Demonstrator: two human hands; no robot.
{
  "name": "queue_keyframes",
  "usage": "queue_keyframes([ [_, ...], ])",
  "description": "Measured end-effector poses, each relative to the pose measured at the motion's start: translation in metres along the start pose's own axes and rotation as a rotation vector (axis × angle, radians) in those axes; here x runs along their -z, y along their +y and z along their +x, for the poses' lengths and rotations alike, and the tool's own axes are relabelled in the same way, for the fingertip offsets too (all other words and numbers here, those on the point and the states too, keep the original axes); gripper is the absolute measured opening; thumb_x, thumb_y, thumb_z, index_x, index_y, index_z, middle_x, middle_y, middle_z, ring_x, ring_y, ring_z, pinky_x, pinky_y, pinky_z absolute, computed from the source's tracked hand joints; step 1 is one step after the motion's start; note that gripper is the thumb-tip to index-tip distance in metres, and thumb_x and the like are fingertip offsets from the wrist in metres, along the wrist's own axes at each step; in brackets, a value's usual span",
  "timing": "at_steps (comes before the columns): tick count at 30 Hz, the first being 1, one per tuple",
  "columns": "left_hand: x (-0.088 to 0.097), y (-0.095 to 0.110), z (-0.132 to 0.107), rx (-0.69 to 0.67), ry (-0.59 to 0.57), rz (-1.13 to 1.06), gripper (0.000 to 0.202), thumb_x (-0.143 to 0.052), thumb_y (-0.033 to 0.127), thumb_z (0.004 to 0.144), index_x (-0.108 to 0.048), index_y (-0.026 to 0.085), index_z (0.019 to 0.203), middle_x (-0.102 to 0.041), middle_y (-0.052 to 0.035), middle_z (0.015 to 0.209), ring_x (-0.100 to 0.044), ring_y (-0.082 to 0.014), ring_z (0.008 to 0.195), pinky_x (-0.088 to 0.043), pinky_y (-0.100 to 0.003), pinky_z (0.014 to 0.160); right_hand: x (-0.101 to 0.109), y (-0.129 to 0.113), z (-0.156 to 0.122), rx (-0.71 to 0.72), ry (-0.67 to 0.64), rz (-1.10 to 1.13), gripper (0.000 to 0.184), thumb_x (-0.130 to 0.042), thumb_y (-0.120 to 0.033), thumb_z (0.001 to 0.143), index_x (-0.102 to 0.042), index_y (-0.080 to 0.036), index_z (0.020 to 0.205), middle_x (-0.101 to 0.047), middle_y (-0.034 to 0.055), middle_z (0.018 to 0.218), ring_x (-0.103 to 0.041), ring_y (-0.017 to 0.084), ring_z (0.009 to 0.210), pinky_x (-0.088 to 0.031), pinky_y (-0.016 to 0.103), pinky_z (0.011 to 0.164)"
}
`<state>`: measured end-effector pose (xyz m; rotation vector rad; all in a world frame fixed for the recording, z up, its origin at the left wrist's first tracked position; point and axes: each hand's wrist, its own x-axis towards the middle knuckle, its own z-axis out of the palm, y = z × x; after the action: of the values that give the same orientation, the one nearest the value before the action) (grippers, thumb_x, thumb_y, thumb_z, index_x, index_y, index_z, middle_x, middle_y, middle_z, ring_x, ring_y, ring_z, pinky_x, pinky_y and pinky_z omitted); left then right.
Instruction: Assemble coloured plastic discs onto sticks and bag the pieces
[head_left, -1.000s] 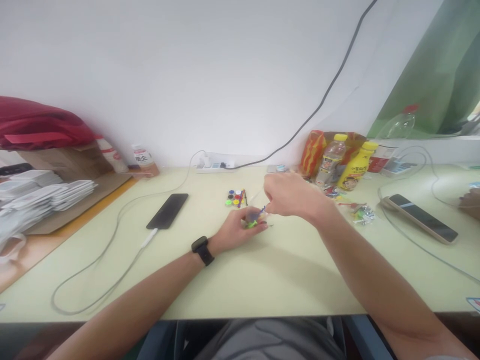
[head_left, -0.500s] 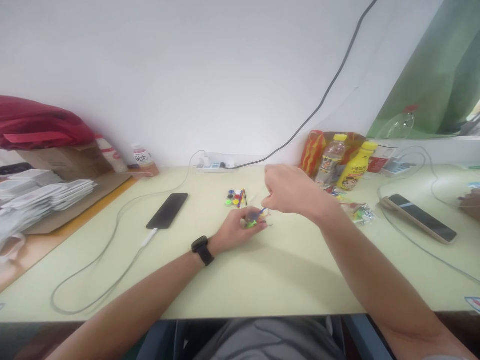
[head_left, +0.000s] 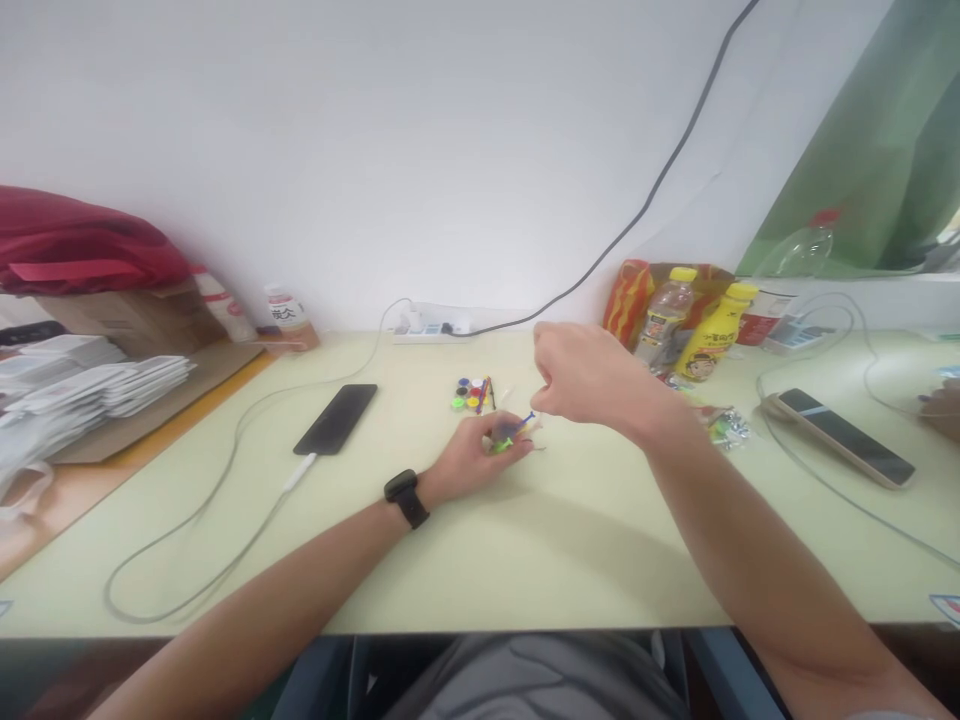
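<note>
My left hand [head_left: 481, 455], with a black watch on its wrist, is closed around a small bluish see-through thing [head_left: 510, 430] whose exact kind I cannot make out. A bright green bit [head_left: 504, 444] shows on it, and a thin blue stick-like piece [head_left: 527, 418] juts from its upper right. My right hand [head_left: 589, 375] is closed, thumb against the fingers, just above and right of the blue piece. Whatever those fingertips may hold is hidden. Beyond the left hand lie small paint pots [head_left: 469, 393] in several colours, with thin sticks [head_left: 486, 393] alongside.
A phone [head_left: 335, 420] on a charging cable lies left, another phone [head_left: 844, 437] right. Drink bottles [head_left: 667, 318] and a snack bag [head_left: 626, 303] stand at the right back, small packets [head_left: 726, 428] before them. White trays [head_left: 112, 390] are stacked far left, a power strip [head_left: 427, 337] by the wall.
My right hand has shifted slightly right and away from the blue piece, whose upper end now shows. My left hand has stayed about where it was.
</note>
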<state>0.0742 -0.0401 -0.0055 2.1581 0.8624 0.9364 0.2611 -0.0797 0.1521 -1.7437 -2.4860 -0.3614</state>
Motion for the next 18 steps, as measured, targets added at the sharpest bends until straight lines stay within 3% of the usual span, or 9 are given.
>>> queue_keyframes([
  [11,-0.001,0.0,0.0003,-0.011,0.018,-0.007,0.028,-0.066,0.046,0.097,-0.072,0.02,0.104,-0.072,-0.0029,0.098,-0.06,-0.0169,0.081,-0.043,-0.029,0.07,0.0002,-0.0007,-0.0039,0.086,-0.006,-0.067,0.017,-0.061,-0.005,0.079,-0.063,-0.013,0.093,-0.061,0.0077,0.088,-0.056,0.019,0.072,-0.022,0.033,0.061],
  [18,0.0001,0.0047,0.0005,-0.003,0.001,0.017,0.03,-0.065,0.049,0.097,-0.073,0.021,0.106,-0.071,-0.0021,0.091,-0.058,-0.0161,0.077,-0.043,-0.028,0.068,-0.0041,-0.0017,-0.0021,0.129,-0.098,-0.025,0.008,-0.066,-0.011,0.08,-0.061,-0.015,0.085,-0.063,0.0084,0.093,-0.058,0.02,0.079,-0.031,0.032,0.07],
])
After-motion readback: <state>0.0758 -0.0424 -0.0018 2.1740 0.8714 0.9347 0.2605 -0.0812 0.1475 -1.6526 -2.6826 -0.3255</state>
